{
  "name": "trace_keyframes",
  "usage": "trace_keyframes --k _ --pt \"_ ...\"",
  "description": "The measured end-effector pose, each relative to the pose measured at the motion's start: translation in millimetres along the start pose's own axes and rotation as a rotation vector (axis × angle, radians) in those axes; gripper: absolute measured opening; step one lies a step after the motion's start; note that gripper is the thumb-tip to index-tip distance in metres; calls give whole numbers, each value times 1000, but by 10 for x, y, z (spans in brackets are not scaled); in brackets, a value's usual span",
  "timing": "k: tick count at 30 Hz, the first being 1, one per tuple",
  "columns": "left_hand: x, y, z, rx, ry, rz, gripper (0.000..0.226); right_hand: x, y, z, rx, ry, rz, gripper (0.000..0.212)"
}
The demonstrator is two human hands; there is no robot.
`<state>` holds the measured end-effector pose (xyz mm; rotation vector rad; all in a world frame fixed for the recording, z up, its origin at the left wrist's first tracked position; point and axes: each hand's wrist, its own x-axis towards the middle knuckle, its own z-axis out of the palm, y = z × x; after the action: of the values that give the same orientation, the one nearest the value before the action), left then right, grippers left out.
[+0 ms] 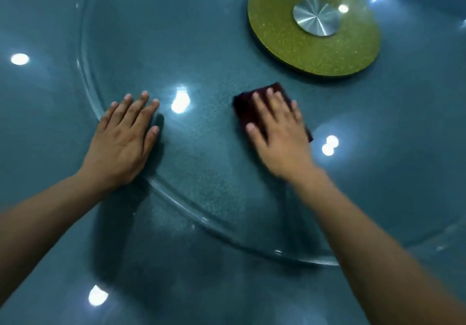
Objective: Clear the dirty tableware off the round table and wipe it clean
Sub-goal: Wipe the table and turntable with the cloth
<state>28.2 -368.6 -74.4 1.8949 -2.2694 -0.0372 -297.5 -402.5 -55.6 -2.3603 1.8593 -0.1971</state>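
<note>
Your right hand [277,125] presses flat on the maroon cloth [245,109]; left hand [126,135] lies flat, empty, at the glass turntable [176,193] edge. Brace there; overlap strokes toward the rim.

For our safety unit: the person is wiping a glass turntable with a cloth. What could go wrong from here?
The left hand leans flat on the glass turntable's rim; the disc might spin or tip under that weight. The right hand presses the dark cloth with straight fingers, so it could slip free.
</note>
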Motion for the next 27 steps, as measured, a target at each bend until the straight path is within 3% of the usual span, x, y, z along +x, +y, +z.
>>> trace_keyframes --k 3,7,9,14,17,19,24,27 --pt "158 -156 -28 80 -19 -23 58 -795 -939 144 45 -106 -361 64" --pt "330 -142 -99 58 -38 -147 52 -582 -965 175 78 -119 -479 61" --pt "277 31 -132 21 -32 -112 52 -163 -556 138 44 -86 -373 61" --pt "-218 708 -121 -117 -60 45 58 740 1068 -136 1 22 289 62" --pt "-384 936 -24 -164 -46 95 57 737 1049 -157 8 27 401 62" --pt "-352 874 20 -192 -19 79 56 463 587 -69 13 50 265 62" --pt "-86 370 52 -258 -36 103 51 -775 -727 198 77 -14 -275 62" --pt "87 109 15 -163 -37 140 52 -1034 -1026 218 94 -113 -417 61"
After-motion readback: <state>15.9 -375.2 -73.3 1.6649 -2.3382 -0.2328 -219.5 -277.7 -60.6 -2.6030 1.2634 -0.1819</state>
